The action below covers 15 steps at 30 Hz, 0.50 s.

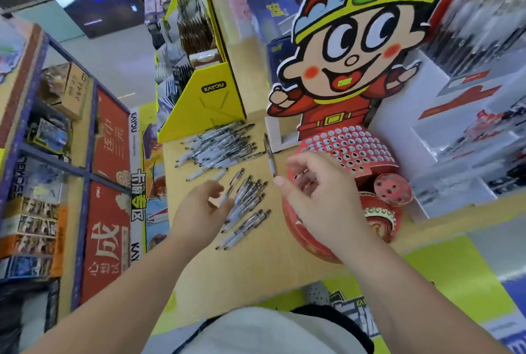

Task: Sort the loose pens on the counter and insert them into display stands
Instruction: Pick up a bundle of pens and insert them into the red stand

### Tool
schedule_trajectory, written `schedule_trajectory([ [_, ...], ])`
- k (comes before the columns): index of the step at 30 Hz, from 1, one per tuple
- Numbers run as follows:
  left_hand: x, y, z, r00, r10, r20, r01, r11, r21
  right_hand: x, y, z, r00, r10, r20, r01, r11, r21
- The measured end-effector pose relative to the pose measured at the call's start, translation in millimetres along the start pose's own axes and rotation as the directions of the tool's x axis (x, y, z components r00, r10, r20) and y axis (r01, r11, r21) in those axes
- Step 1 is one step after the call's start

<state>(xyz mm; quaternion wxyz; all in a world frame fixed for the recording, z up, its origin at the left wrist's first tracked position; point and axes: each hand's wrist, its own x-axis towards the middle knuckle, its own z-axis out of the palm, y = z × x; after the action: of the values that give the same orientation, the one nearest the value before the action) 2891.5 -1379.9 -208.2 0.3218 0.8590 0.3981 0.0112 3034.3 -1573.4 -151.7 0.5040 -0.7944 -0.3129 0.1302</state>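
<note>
Left hand [199, 208] at the near pen row [248, 202] on the tabletop [227, 274]. Right hand [318, 194] by a lone pen [269, 154], probably bound for the perforated stand [350, 146] at 1 o'clock. We cannot tell either grip: blur.

We have a single view, from a wide-angle camera worn on the person's head. It faces forward and steeply down onto the counter [242, 268], near enough that both forearms enter from the bottom edge and the shirt [256, 331] fills the bottom middle. The left hand [199, 211] and right hand [318, 191] sit near the centre. The frame tilts, with shelves [42, 154] leaning at the left and a cartoon figure [350, 49] at the upper right. The edges are blurred.
</note>
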Motion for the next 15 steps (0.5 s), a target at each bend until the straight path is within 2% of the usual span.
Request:
schedule_trajectory([
  [4, 39.5, -59.6, -16.8, 0.989, -0.019, 0.145, 0.000, 0.991, 0.131, 3.2, -17.7, 66.4, 0.997, 0.050, 0.060, -0.047, 0.998, -0.050],
  [8, 74.0, -105.1, -32.8, 0.957, 0.001, 0.291, -0.056, 0.982, 0.181, -2.2, -14.9, 134.7, 0.947, 0.319, 0.030, -0.317, 0.946, -0.062],
  [11, 98.5, -129.2, -35.1, 0.933, 0.025, 0.360, -0.101, 0.976, 0.195, -10.6, 5.0, 173.2, 0.828, 0.561, 0.016, -0.555, 0.823, -0.116],
  [15, 120.6, -148.1, -23.1, 0.885, 0.077, 0.460, -0.189, 0.961, 0.203, -31.4, 28.2, 203.9, 0.623, 0.773, -0.120, -0.781, 0.624, -0.030],
])
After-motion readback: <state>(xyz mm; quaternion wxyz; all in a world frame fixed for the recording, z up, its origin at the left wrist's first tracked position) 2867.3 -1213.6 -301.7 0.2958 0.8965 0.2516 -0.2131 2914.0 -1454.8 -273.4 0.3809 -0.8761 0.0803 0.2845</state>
